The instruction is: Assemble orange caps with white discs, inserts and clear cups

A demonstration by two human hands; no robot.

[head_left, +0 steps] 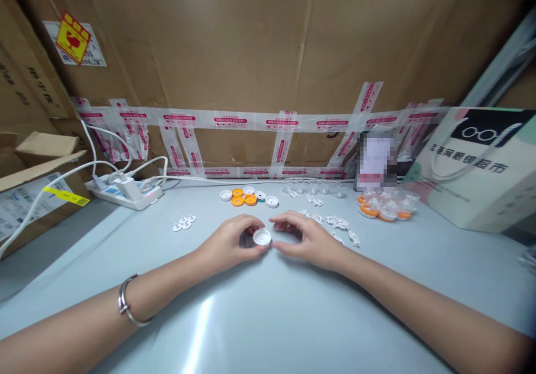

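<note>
- Head view, centre of frame: a white round cap (262,237) is held at its left side between the thumb and fingers of the left hand (228,241); its hollow side is turned upward.
- Head view, right of centre: the right hand (312,241) is held half open, thumb and fingers spread toward the cap; whether the rim is touched by the thumb tip cannot be told.
- Head view, surroundings: orange and white caps (250,200) are grouped above centre; small white discs (186,225) are placed left of centre; white flat parts (337,223) are scattered beyond the right hand.
</note>
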